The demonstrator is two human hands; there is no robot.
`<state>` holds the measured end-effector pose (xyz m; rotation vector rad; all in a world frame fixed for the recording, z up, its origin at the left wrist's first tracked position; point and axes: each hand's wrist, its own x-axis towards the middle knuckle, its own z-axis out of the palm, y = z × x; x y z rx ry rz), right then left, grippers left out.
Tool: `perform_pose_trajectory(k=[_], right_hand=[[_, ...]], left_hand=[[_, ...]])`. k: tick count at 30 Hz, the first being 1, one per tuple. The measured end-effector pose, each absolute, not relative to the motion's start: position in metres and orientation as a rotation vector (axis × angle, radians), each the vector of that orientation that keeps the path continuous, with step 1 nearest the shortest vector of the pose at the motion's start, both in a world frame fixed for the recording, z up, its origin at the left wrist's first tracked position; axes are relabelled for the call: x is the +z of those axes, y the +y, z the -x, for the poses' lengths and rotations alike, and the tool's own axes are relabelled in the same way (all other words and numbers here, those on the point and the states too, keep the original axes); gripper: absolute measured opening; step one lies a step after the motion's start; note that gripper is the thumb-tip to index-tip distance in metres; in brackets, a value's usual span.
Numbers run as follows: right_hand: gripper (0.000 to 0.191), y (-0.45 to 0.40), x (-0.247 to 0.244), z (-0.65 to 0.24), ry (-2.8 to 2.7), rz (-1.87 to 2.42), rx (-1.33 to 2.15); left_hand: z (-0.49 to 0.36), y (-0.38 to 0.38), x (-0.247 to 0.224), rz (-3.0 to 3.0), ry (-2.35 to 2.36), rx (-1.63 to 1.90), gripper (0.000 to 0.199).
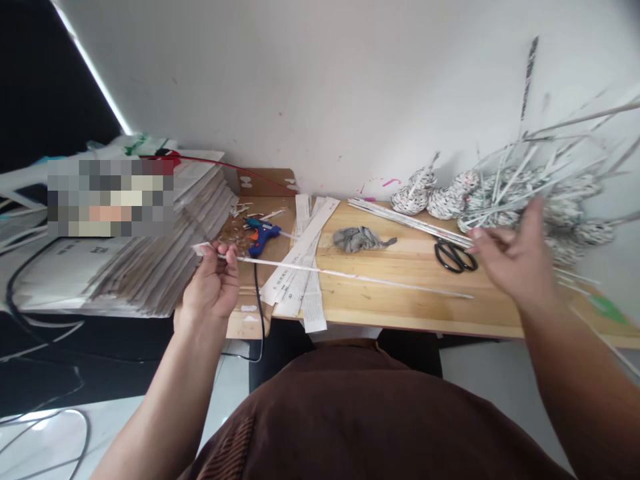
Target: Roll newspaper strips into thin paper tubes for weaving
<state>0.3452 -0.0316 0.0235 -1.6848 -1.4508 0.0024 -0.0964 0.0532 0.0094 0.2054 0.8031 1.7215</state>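
My left hand [213,280] is closed, pinching a thin rolled paper tube [360,275] near its wider, flattened left end. The tube stretches to the right across the table, over several cut newspaper strips [295,267]. My right hand [520,257] is at the right, fingers apart, with no object visible in it. Close to its fingertips are black-handled scissors [453,257] and a bundle of rolled paper tubes [400,217]; whether it touches them I cannot tell. A crumpled grey cloth [363,239] lies between my hands.
A blue glue gun [265,233] with a black cord lies on a brown board among scraps. Stacked papers [165,260] rise at the left. Several woven paper pieces [413,190] with long, projecting tubes line the wall at the right. The table's front edge [400,327] is near my body.
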Motion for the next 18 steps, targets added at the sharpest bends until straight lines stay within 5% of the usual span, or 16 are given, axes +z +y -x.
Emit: perform_pose_trajectory(k=[3, 9, 14, 18], right_hand=[[0.101, -0.039, 0.015, -0.290, -1.662, 1.515, 0.039], [0.018, -0.038, -0.009, -0.251, -2.037, 1.515, 0.334], [0.037, -0.036, 0.001, -0.252, -2.000, 1.665, 0.857], [0.029, -0.037, 0.010, -0.249, -2.029, 1.628, 0.793]], left_hand=[[0.094, 0.052, 0.013, -0.193, 0.814, 1.712, 0.035], [0.098, 0.052, 0.011, -0.196, 0.801, 1.724, 0.035], [0.103, 0.054, 0.004, -0.216, 0.799, 1.711, 0.036], [0.102, 0.057, -0.002, -0.201, 0.780, 1.704, 0.035]])
